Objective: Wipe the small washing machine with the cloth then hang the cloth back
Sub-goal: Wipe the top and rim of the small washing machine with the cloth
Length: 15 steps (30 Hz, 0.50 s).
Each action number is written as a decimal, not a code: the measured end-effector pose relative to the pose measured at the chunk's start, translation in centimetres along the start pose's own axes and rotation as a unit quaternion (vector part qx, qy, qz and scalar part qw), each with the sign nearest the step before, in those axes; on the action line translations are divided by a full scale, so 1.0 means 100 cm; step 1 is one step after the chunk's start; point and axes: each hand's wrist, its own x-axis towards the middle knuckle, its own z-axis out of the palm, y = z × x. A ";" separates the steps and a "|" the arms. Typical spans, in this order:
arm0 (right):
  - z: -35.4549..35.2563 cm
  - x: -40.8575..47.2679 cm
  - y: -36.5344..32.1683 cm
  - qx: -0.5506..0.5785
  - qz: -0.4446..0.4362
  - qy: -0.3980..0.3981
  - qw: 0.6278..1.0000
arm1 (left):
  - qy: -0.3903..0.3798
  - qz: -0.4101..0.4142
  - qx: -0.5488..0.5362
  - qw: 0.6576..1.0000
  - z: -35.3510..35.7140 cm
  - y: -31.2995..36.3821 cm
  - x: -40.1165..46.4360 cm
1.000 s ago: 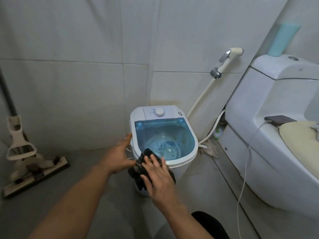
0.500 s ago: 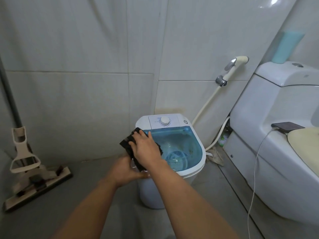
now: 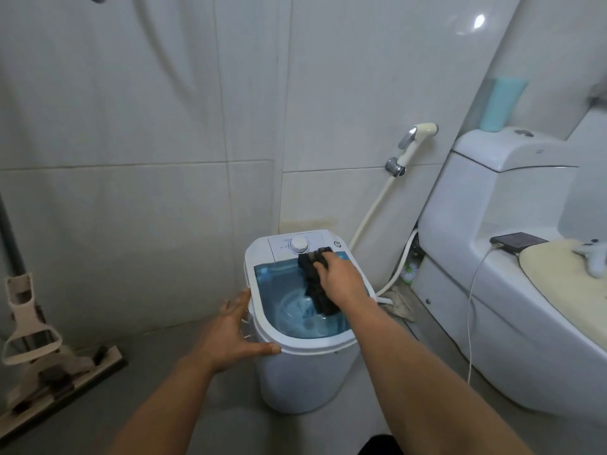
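A small white washing machine point(image 3: 302, 372) with a translucent blue lid and a white dial stands on the floor in the corner. My right hand point(image 3: 341, 284) presses a dark cloth point(image 3: 317, 290) onto the back right of the lid, beside the dial panel; the cloth trails down over the blue lid. Against the machine's left rim rests my left hand point(image 3: 235, 333), fingers spread along the side and thumb along the front edge.
A white toilet point(image 3: 512, 290) stands close on the right with a phone point(image 3: 517, 241) and charging cable on it. A bidet sprayer point(image 3: 412, 142) and hose hang on the wall behind. A floor mop point(image 3: 42, 362) leans at the left wall.
My right hand slid the cloth from the front edge to the lid's left side, then across to the back right by the dial. My left hand shifted along the machine's left rim.
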 end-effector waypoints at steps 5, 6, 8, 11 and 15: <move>-0.019 0.010 0.050 0.032 0.113 0.035 0.992 | -0.003 0.004 -0.001 1.000 -0.001 -0.001 0.000; -0.018 0.010 0.053 0.045 0.124 0.040 0.990 | -0.003 0.005 -0.002 1.000 -0.001 0.000 0.000; -0.013 0.007 0.052 0.060 0.120 0.051 0.990 | -0.002 0.003 0.003 1.000 0.000 0.000 0.001; 0.002 -0.012 0.037 0.068 0.097 0.076 0.990 | 0.001 0.000 0.009 1.000 0.002 -0.001 0.001; 0.028 -0.038 0.007 0.073 0.070 0.056 0.993 | 0.003 0.009 0.005 1.000 0.001 -0.001 0.002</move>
